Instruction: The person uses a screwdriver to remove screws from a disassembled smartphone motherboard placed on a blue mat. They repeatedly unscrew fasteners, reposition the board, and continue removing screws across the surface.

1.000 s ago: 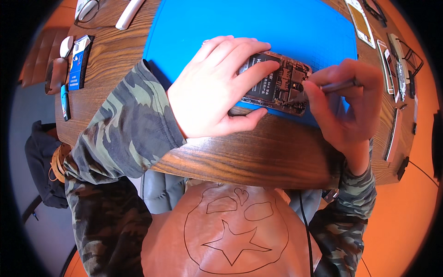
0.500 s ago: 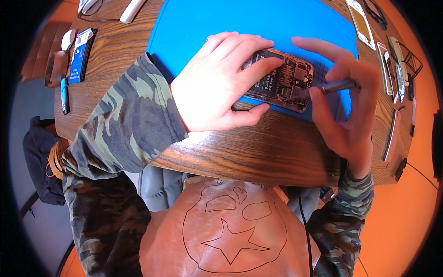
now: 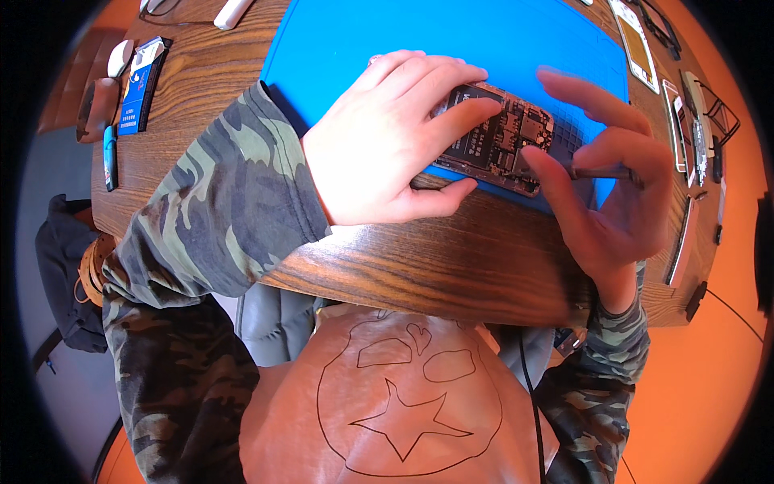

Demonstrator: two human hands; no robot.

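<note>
An opened phone [image 3: 501, 143] with its circuit board showing lies at the near edge of a blue work mat [image 3: 451, 40] on a wooden table [image 3: 451, 258]. My left hand [image 3: 387, 141] grips the phone's left end, thumb along its near edge and fingers over the top. My right hand [image 3: 609, 194] holds a thin dark screwdriver [image 3: 601, 172] between thumb and fingers, with the other fingers spread; its tip meets the right part of the board.
Phone frames and flat parts [image 3: 637, 36] lie along the table's right side, with more dark parts [image 3: 697, 121] near the edge. At the left sit a blue-and-white box [image 3: 139, 89], a small white object [image 3: 121, 55] and a blue pen-like item [image 3: 110, 153]. A brown bag [image 3: 387, 403] rests on my lap.
My right hand has opened its fingers wider and turned, still holding the screwdriver at the board. The left hand keeps its grip on the phone.
</note>
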